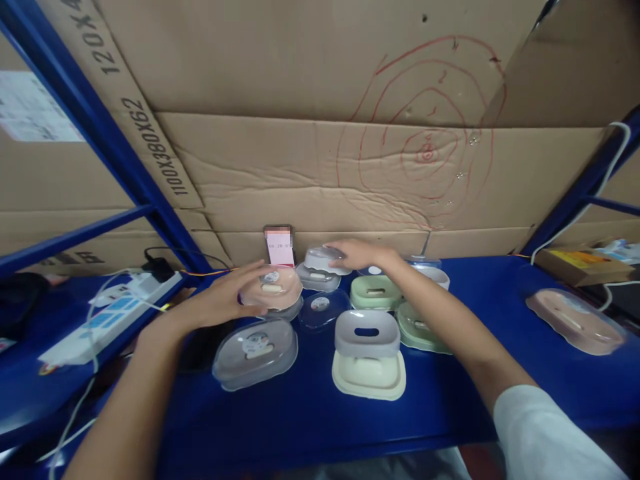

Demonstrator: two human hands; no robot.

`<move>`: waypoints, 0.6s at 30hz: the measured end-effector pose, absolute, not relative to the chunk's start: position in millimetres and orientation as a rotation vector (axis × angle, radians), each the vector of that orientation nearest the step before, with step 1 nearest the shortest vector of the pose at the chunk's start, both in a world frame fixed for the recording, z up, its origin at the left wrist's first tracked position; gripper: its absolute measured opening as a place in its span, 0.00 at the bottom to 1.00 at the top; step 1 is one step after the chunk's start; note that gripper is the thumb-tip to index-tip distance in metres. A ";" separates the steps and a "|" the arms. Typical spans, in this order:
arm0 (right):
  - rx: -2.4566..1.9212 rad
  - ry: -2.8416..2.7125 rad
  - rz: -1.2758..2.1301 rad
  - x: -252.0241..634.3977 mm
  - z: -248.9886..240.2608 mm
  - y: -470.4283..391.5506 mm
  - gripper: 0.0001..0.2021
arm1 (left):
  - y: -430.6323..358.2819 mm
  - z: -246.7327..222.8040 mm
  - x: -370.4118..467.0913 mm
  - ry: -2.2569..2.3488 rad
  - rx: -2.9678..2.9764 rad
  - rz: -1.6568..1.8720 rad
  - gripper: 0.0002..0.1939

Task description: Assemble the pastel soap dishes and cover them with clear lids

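Blue tabletop (300, 427): your left hand (220, 297), half-open, grips pink dish (285, 285); your right hand (363, 253), fingers curled, grips grey dish (319, 257). Nearer you than left fingers, covered dish (257, 357); nearer than right, uncovered tray (367, 347).

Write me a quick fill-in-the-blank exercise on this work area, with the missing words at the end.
1. The left hand is at a clear-covered dish whose base is ____.
2. The rings drawn on the cardboard are ____.
3. The gray tray nearest the cream tray has one oval ____ in its middle.
4. In the picture, the power strip lies on the ____ side of the phone.

Missing words: pink; red; hole; left.
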State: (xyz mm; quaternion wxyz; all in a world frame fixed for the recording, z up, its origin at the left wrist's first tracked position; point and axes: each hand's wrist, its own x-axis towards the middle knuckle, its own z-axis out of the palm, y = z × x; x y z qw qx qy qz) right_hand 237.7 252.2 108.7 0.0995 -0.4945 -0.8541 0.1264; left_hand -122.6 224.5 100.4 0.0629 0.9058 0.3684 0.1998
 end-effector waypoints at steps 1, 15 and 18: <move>-1.480 -2.525 0.395 250.8 112.3 248.7 0.31 | 230.2 96.0 -126.1 1.107 2.705 0.557 0.42; -1.684 -2.507 0.486 313.8 110.5 226.5 0.31 | 195.0 51.3 -49.5 1.054 2.698 0.739 0.26; -1.746 -2.424 0.363 315.2 111.1 226.1 0.22 | 195.5 41.9 -43.5 1.097 2.707 0.792 0.30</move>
